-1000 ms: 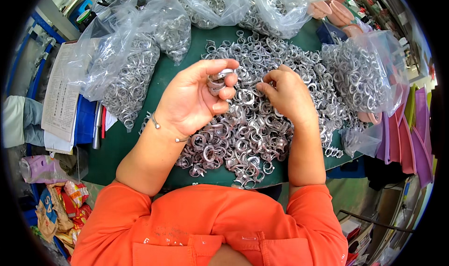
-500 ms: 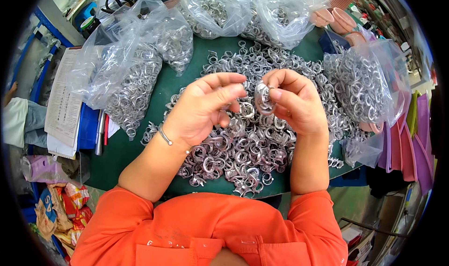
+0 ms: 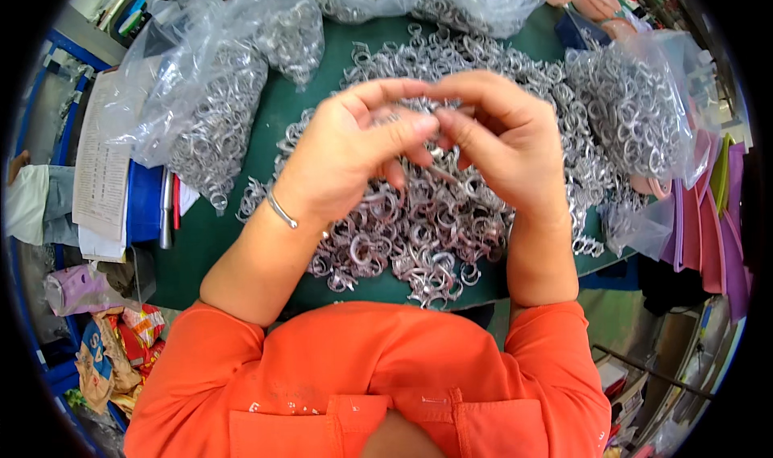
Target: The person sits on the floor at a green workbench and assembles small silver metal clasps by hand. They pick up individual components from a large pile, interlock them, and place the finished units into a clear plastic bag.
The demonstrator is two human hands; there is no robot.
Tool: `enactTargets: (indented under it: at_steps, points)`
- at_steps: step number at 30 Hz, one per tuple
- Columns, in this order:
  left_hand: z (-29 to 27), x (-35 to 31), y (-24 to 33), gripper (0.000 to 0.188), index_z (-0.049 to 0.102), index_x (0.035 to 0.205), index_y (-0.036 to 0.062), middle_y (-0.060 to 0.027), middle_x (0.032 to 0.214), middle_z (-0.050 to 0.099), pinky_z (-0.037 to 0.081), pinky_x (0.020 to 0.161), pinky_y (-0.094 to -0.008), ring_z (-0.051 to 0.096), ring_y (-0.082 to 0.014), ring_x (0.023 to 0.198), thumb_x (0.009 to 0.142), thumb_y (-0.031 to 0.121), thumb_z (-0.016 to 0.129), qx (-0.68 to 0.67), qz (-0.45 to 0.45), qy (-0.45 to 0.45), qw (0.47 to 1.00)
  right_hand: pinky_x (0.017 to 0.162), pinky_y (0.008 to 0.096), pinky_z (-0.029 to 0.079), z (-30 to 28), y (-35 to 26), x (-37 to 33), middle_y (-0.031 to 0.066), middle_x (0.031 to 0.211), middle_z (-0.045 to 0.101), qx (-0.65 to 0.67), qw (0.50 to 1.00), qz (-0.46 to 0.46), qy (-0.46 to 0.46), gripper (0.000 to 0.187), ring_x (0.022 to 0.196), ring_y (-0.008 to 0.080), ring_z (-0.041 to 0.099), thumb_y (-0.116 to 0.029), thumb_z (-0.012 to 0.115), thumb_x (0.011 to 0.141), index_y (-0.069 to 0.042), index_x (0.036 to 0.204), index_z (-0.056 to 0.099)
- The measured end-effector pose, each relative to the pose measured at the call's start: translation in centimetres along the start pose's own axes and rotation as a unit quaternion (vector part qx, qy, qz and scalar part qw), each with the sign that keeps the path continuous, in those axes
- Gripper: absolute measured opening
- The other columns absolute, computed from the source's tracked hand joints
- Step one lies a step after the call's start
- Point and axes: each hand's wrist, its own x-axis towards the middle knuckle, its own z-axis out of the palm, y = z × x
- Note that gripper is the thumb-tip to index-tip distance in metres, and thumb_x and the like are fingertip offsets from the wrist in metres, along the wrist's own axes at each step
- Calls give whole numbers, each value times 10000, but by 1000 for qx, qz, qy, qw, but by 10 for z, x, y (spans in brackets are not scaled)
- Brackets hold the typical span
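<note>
Above a heap of silver-grey metal rings [image 3: 419, 237], my left hand [image 3: 346, 148] and my right hand [image 3: 503, 140] meet at the fingertips. The thumb and fingers of my right hand are pinched around a silver ring, mostly hidden now behind the fingers. My left thumb and index finger close in against the same spot; what they grip is covered and slightly blurred. The other left fingers curl below. A thin metal bangle [image 3: 282, 210] circles my left wrist. The heap spreads over a dark green tabletop [image 3: 278, 156].
Clear plastic bags of rings stand at the left [image 3: 216, 112], along the back [image 3: 475, 3] and at the right [image 3: 628, 108]. Printed sheets [image 3: 103, 152] and pens [image 3: 166, 208] lie at the left edge. Purple and pink sheets [image 3: 708, 224] hang at the right.
My hands were apart, with a silver ring showing in my right fingers. They have come together at the fingertips, and the ring is now mostly hidden. The view has shifted slightly.
</note>
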Motion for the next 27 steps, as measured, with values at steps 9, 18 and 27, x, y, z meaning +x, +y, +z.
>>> enactTargets:
  at_steps: [9,18,27]
  points:
    - [-16,1,6,424,496,1276,-18,-126,1012,636,489,527,-225,647,-169,835,869,95,531,-208,-70,-8,975,569,375,469,-15,2,-48,132,699,618,-273,939,119,-172,183,623,281,607,-144,764,719,-11,799,668]
    - [-19,2,-1,57,557,947,55,-76,878,559,366,413,-184,531,-117,702,935,109,544,-240,-83,-16,967,622,440,496,-19,4,-48,141,756,631,-318,923,115,-185,150,726,354,633,-164,690,780,-29,813,633]
    - [-20,3,-5,134,576,1010,37,-111,941,602,420,444,-208,617,-174,812,889,63,526,-222,-81,-6,972,630,436,505,-12,0,-59,142,772,623,-428,887,80,-151,51,711,352,627,-69,635,767,-37,806,646]
